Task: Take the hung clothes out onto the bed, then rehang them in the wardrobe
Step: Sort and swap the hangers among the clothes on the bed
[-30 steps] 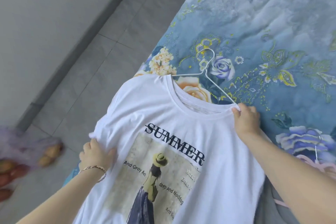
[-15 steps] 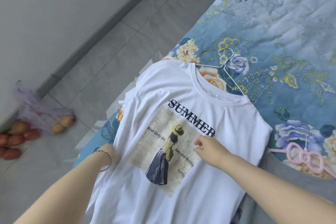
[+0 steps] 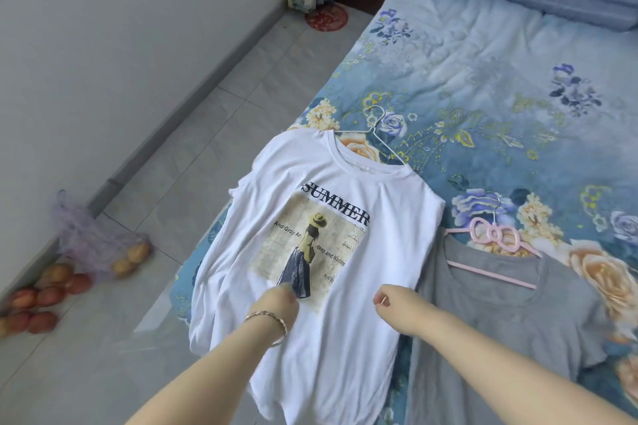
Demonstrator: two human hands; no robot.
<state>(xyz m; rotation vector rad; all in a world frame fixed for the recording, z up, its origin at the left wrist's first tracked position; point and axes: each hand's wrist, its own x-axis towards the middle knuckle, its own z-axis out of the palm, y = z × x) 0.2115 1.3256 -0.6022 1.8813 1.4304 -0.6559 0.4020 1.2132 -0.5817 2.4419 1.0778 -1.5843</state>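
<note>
left hand (image 3: pixel 280 300) on T-shirt (image 3: pixel 390 217), right hand (image 3: pixel 397 304) curled

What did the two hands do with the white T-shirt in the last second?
The right hand let go of the white T-shirt at its shoulder and drew back to its lower part, fingers curled. The left hand left the sleeve and moved onto the print. The T-shirt stayed on the bed, on its wire hanger.

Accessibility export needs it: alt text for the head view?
A white SUMMER T-shirt on a wire hanger lies spread on a blue floral bed, the person's left hand and right hand at its lower half. A grey T-shirt on a pink hanger lies beside it; bagged fruit sits on the floor.
</note>
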